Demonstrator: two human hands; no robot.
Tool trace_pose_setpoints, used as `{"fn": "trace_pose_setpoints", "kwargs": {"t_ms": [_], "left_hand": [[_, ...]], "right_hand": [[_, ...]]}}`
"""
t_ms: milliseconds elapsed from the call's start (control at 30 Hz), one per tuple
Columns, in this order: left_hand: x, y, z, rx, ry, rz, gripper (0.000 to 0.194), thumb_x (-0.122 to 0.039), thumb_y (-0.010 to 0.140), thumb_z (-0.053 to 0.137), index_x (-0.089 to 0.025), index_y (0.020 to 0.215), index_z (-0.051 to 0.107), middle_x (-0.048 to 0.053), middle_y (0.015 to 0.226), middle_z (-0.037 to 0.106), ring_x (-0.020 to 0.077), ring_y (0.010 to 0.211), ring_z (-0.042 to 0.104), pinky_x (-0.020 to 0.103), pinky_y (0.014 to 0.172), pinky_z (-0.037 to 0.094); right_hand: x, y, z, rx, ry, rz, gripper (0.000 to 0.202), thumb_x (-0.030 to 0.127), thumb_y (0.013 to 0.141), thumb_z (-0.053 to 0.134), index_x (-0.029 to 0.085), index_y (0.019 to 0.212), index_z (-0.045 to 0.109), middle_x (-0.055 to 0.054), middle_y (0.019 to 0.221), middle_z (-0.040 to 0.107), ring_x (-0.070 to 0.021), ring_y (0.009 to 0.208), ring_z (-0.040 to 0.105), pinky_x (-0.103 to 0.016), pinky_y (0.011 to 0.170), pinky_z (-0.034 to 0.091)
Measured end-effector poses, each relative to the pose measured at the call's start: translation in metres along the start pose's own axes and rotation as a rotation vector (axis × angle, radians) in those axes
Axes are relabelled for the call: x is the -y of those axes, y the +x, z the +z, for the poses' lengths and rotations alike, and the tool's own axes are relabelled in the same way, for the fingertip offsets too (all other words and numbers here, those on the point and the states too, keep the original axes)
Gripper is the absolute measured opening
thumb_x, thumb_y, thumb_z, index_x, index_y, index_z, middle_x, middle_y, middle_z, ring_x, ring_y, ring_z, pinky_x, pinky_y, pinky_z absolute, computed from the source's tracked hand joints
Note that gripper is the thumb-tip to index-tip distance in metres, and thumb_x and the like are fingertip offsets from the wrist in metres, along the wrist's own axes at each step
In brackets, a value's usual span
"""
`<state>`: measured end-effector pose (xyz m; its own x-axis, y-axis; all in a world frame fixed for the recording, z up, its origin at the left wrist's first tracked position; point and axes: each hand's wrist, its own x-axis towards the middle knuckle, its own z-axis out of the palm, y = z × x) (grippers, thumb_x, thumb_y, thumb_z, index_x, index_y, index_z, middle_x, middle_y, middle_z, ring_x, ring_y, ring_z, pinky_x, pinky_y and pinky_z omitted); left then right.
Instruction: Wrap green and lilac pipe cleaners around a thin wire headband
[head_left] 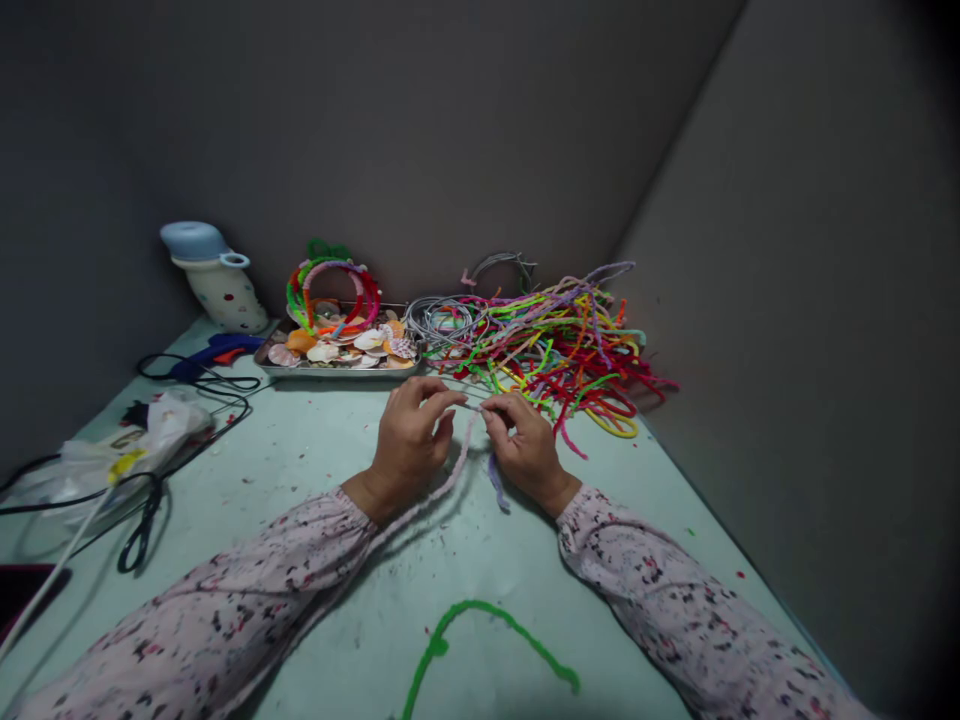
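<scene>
Over the middle of the table, my left hand [411, 435] pinches a thin grey wire [471, 406] between thumb and forefinger. Close by, my right hand [525, 448] is closed on the same wire, its fingertips pressed together. A pale pink yarn cord [456, 468] hangs from the pinch point and runs down beneath my left wrist. A short purple yarn piece [496, 485] dangles beside my right hand. Whether the pink cord is wound round the wire is too small to tell. Nearer me lies a curved green yarn cord [480, 605].
A metal tray [337, 374] of seashells with yarn-wrapped hoops stands behind my hands. Right of it are grey wire coils [446, 320] and a colourful yarn heap [577, 340]. At left are a bottle [221, 290], a blue tool [217, 352], a plastic bag [161, 430] and black cables [154, 500].
</scene>
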<state>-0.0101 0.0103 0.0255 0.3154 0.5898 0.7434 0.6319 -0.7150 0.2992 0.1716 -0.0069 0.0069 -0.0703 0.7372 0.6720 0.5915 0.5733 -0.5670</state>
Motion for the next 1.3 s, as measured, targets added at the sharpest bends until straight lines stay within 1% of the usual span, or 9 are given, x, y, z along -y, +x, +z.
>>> {"fn": "trace_pose_setpoints", "kwargs": {"t_ms": [100, 200, 267, 433, 567, 933, 1133, 1300], "left_hand": [[-0.0014, 0.0009, -0.0015, 0.003, 0.051, -0.001, 0.016, -0.017, 0.085, 0.058, -0.021, 0.096, 0.068, 0.007, 0.1, 0.062, 0.0202, 0.092, 0.056, 0.035, 0.081, 0.043], [-0.0031, 0.0017, -0.0018, 0.045, 0.087, 0.008, 0.011, -0.024, 0.087, 0.059, -0.023, 0.091, 0.069, 0.006, 0.097, 0.066, 0.0204, 0.089, 0.056, 0.035, 0.078, 0.039], [-0.0032, 0.002, -0.0014, 0.072, 0.092, 0.021, 0.01, -0.027, 0.088, 0.06, -0.023, 0.089, 0.069, 0.005, 0.092, 0.068, 0.0209, 0.088, 0.056, 0.036, 0.078, 0.037], [0.0007, 0.0022, 0.0007, 0.14, 0.035, 0.031, 0.009, -0.028, 0.089, 0.06, -0.023, 0.088, 0.067, 0.003, 0.085, 0.069, 0.0204, 0.088, 0.058, 0.038, 0.084, 0.036], [0.0034, 0.0014, 0.0017, 0.171, -0.031, 0.034, 0.009, -0.028, 0.089, 0.059, -0.021, 0.089, 0.064, 0.003, 0.084, 0.068, 0.0198, 0.086, 0.058, 0.036, 0.081, 0.038], [0.0008, -0.0002, 0.0004, 0.179, -0.118, -0.005, 0.008, -0.026, 0.088, 0.059, -0.02, 0.085, 0.063, 0.003, 0.083, 0.068, 0.0195, 0.083, 0.058, 0.035, 0.079, 0.039], [0.0027, -0.0004, 0.0021, 0.182, -0.159, -0.038, 0.008, -0.026, 0.087, 0.061, -0.019, 0.082, 0.062, 0.002, 0.08, 0.067, 0.0178, 0.08, 0.057, 0.033, 0.077, 0.04], [0.0048, -0.0007, 0.0039, 0.168, -0.254, -0.061, 0.006, -0.022, 0.084, 0.064, -0.018, 0.079, 0.062, 0.001, 0.075, 0.066, 0.0169, 0.076, 0.058, 0.032, 0.075, 0.042]], "right_hand": [[0.0014, -0.0012, 0.0006, 0.029, 0.008, -0.015, 0.011, 0.021, 0.092, 0.05, 0.022, 0.096, 0.061, -0.003, 0.088, 0.063, -0.0171, 0.081, 0.059, -0.03, 0.072, 0.048], [0.0024, -0.0017, 0.0012, 0.05, 0.006, -0.044, 0.011, 0.021, 0.092, 0.05, 0.022, 0.096, 0.06, -0.004, 0.088, 0.063, -0.0169, 0.082, 0.059, -0.03, 0.073, 0.049], [0.0025, -0.0017, 0.0016, 0.062, 0.007, -0.061, 0.011, 0.021, 0.093, 0.05, 0.022, 0.096, 0.06, -0.004, 0.089, 0.064, -0.0171, 0.083, 0.059, -0.03, 0.075, 0.049], [0.0016, -0.0019, 0.0021, 0.085, 0.006, -0.059, 0.011, 0.021, 0.093, 0.05, 0.022, 0.096, 0.06, -0.004, 0.088, 0.063, -0.017, 0.082, 0.06, -0.03, 0.074, 0.049], [0.0017, -0.0022, 0.0018, 0.085, 0.016, -0.062, 0.01, 0.021, 0.093, 0.05, 0.022, 0.096, 0.06, -0.004, 0.088, 0.063, -0.0173, 0.083, 0.06, -0.03, 0.074, 0.048], [0.004, -0.0022, 0.0012, 0.106, 0.016, -0.057, 0.009, 0.019, 0.092, 0.051, 0.021, 0.095, 0.06, -0.004, 0.086, 0.062, -0.0167, 0.081, 0.059, -0.029, 0.073, 0.047], [0.001, -0.0029, 0.0016, 0.117, 0.043, -0.079, 0.008, 0.018, 0.092, 0.052, 0.02, 0.094, 0.059, -0.004, 0.088, 0.062, -0.0178, 0.085, 0.06, -0.031, 0.078, 0.047], [-0.0008, -0.0025, 0.0016, 0.123, 0.055, -0.105, 0.009, 0.017, 0.091, 0.052, 0.021, 0.095, 0.059, -0.005, 0.088, 0.063, -0.0183, 0.086, 0.06, -0.031, 0.078, 0.048]]}}
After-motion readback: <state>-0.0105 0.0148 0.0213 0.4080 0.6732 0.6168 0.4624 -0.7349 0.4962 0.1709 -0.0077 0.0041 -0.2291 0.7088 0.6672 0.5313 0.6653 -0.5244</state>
